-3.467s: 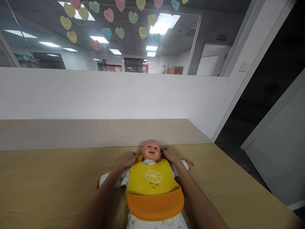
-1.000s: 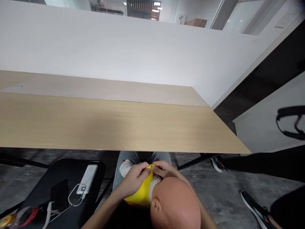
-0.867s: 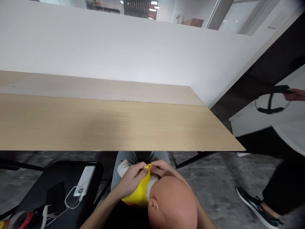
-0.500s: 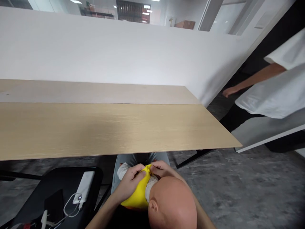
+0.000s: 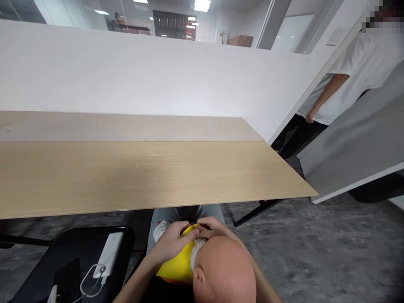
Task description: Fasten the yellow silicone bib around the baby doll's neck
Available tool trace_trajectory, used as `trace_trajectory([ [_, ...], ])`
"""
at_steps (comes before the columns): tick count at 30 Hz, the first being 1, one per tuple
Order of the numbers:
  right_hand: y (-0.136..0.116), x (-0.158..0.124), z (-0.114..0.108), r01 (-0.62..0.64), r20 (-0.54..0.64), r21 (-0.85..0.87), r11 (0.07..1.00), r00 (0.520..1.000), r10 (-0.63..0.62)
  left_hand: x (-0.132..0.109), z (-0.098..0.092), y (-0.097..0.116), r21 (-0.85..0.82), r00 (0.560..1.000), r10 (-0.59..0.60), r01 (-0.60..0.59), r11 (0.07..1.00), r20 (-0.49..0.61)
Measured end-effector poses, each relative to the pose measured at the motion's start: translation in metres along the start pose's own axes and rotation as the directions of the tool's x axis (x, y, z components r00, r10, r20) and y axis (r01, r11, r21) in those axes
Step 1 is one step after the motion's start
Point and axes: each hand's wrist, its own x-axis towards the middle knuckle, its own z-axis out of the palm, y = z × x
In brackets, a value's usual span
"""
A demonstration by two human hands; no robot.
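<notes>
A baby doll sits on my lap, below the table edge, its bald head [image 5: 225, 271] turned away from me at the bottom of the view. A yellow bib [image 5: 178, 265] hangs round its neck. My left hand [image 5: 172, 244] grips the bib's neck strap with curled fingers. My right hand [image 5: 211, 227] pinches the strap's other end just behind the doll's neck, touching the left hand. The doll's white clothing [image 5: 159, 229] shows beside my left hand.
A long wooden table [image 5: 142, 172] lies in front of me against a white partition wall [image 5: 142, 75]. A black seat [image 5: 72, 269] at lower left carries a white power bank [image 5: 109, 254] with a cable. A person in a white shirt [image 5: 353, 71] stands by the door at right.
The doll went from lying on the table to sitting on my lap, and both hands stayed at the bib's neck strap. A person walked in from the right to the doorway.
</notes>
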Motion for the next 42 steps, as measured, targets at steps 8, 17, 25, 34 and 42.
trace_trajectory([
  [8, 0.001, -0.002, -0.001, -0.045, -0.013, -0.078, 0.996, 0.999, 0.044, 0.001, 0.002, -0.005, -0.072, 1.000, 0.012, -0.011, 0.997, 0.023],
  [17, 0.013, 0.001, 0.000, 0.005, -0.017, -0.022, 1.000, 1.000, -0.006, 0.000, 0.001, -0.008, -0.121, 0.997, 0.052, -0.045, 0.992, 0.053],
  [25, 0.017, 0.001, -0.001, 0.016, 0.013, 0.033, 0.999, 1.000, -0.016, -0.002, -0.002, -0.008, -0.122, 0.997, 0.030, -0.021, 0.992, 0.072],
  [34, 0.012, 0.001, -0.002, 0.042, 0.028, 0.001, 0.999, 0.999, -0.042, -0.002, -0.003, -0.009, -0.152, 0.995, 0.024, -0.010, 0.988, 0.092],
  [42, 0.007, -0.001, -0.002, 0.043, 0.025, 0.001, 0.999, 0.999, -0.043, -0.003, -0.003, -0.010, -0.178, 0.995, 0.010, 0.008, 0.984, 0.104],
])
